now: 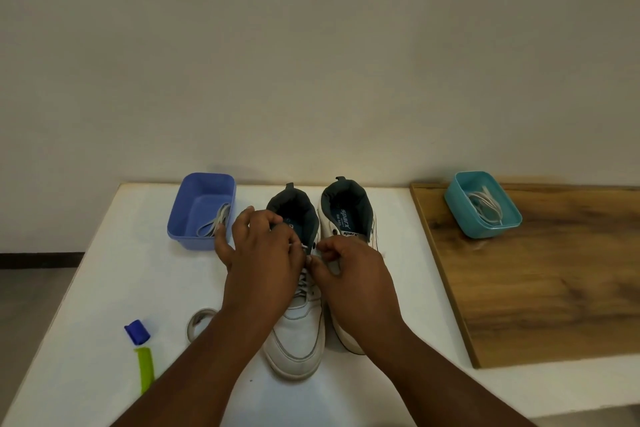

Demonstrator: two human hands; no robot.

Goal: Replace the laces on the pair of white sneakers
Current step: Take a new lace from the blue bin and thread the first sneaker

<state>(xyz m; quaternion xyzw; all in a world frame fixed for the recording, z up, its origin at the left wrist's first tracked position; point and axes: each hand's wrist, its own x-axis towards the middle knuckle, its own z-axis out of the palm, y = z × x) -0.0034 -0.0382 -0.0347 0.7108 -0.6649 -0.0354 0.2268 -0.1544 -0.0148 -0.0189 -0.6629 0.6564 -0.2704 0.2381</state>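
On the white desk [104, 288], the left sneaker [298, 340] stood beside its mate [346, 218] as both hands, left [263, 263] and right [349, 274], pinched its lace [304, 282] near the top eyelets; a hard tug could unthread the lace.

A white table [104, 288] carries two white sneakers [298, 329] side by side near its far edge, a blue tub [187, 218] at the far left, and a tape roll [199, 322], a blue cap [137, 332] and a green strip [144, 371] near its left edge. A wooden board [536, 288] along the right edge carries a teal tub [460, 204].
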